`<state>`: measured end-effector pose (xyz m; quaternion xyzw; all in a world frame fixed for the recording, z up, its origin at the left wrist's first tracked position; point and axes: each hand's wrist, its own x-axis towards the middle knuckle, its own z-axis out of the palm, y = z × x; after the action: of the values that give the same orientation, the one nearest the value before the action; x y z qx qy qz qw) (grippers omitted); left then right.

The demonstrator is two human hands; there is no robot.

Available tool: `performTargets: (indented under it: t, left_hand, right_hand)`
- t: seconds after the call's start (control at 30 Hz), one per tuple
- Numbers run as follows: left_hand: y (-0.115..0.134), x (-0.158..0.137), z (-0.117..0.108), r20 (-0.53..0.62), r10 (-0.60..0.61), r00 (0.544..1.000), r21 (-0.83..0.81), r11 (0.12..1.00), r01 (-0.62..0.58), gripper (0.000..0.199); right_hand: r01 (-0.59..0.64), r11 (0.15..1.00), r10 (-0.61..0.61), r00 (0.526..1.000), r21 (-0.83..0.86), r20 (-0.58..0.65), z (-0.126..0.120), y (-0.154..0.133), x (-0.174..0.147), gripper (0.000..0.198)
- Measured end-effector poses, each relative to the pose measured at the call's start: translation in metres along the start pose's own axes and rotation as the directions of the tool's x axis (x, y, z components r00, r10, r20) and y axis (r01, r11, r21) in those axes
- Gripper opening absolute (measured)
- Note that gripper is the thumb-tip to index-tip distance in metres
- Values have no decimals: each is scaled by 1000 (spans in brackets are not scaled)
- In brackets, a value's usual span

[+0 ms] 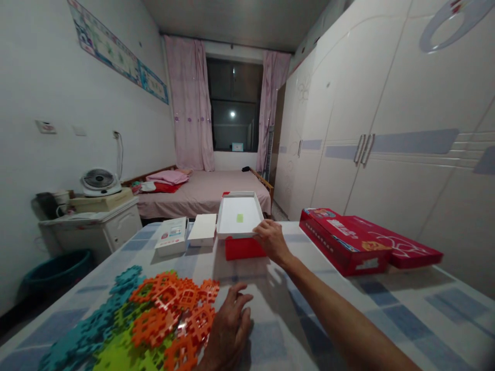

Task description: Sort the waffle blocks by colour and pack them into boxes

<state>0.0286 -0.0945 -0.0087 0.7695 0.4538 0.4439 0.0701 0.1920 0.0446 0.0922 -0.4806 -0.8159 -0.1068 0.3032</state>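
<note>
My right hand [273,239] pinches the near right corner of a box lid [235,206]. The lid is shallow, white inside, with a small pale green patch in it. Under its near edge is a red box [244,249], its inside hidden by the lid. My left hand [230,327] is low over the cloth, fingers loosely bent and apart, holding nothing. Beside it on the left lies a pile of plastic interlocking pieces: orange ones [166,293] on top, lime green ones [124,350] below, teal ones [88,324] at the outer left.
Two small white boxes, one printed [172,237] and one plain [203,230], stand left of the red box. At the right, a large red box [342,239] lies against a flatter red box [402,242]. A checked cloth [266,345] covers the table; a bed [216,188] is beyond.
</note>
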Motion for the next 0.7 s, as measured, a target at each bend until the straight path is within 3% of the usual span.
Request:
performTargets:
  t: [0.1, 0.2, 0.33, 0.43, 0.53, 0.7]
  left_hand:
    - [0, 0, -1, 11, -17, 1000, -23, 1000, 17, 26]
    - [0, -1, 0, 22, -22, 1000, -36, 999, 23, 25]
    - [-3, -1, 3, 26, -18, 1000, -33, 999, 19, 25]
    - [-5, -2, 5, 19, -8, 1000, -36, 999, 8, 25]
    - [-6, -3, 5, 12, -10, 1000, -23, 1000, 10, 24]
    - [-4, -3, 3, 8, 5, 1000, -9, 1000, -5, 23]
  right_hand:
    - [-108, 994, 107, 993, -7, -41, 8, 15, -13, 28]
    - [-259, 958, 244, 961, -120, -132, -3, 50, -47, 35]
    - [-442, 778, 384, 897, -447, -218, -38, 103, -96, 30]
    - [-456, 658, 398, 886, -599, -238, -60, 126, -122, 26]
    - [-440, 598, 379, 892, -670, -247, -71, 131, -135, 25]
    - [-460, 612, 433, 876, -644, -214, -78, 135, -125, 26]
